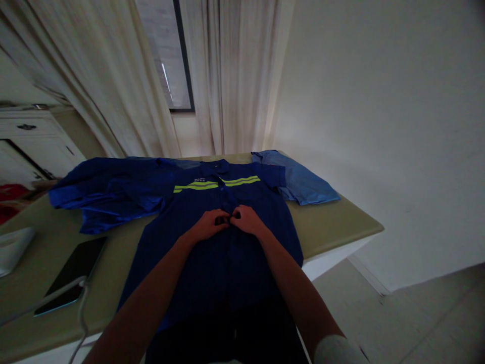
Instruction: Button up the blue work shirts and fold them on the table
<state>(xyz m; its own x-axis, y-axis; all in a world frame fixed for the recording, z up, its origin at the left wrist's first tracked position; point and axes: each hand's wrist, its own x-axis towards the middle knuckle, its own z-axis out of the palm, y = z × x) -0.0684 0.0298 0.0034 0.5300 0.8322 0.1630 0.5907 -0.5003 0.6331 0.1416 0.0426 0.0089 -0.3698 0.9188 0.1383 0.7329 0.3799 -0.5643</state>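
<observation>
A dark blue work shirt (212, 263) with yellow-green reflective stripes across the chest lies flat, front up, on the table (333, 227). My left hand (208, 224) and my right hand (247, 218) meet at the shirt's front placket, below the stripes. Both pinch the fabric at the placket, fingertips almost touching. What sits between the fingers is too dark to make out.
A second blue garment (109, 194) lies crumpled at the back left. A lighter blue folded garment (299, 179) sits at the back right. A dark tablet (71, 275) with a white cable lies at the left. Curtains and a wall stand behind; the table's right edge drops to the floor.
</observation>
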